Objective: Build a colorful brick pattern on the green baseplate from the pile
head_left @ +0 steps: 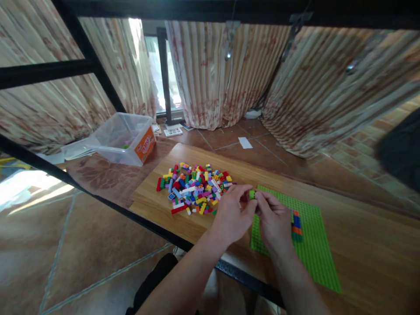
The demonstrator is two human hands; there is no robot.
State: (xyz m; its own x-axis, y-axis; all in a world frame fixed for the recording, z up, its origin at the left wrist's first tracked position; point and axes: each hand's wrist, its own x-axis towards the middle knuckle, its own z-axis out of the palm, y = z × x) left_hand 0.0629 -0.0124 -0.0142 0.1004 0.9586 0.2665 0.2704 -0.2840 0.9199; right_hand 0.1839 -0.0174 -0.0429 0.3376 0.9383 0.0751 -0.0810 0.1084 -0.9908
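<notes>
Both hands meet over the surface (361, 245): left hand (233, 215) and right hand (274, 221) pinch a small green brick (251, 194) between their fingertips. Beneath lies a green baseplate (315, 249); a brick pile (195, 188) sits left of them.

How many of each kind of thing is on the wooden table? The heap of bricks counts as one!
Heap of loose bricks: 1
Green baseplate: 1
Small stack of bricks standing on the baseplate: 1
Green brick held between the left hand and the right hand: 1
Total: 4
</notes>
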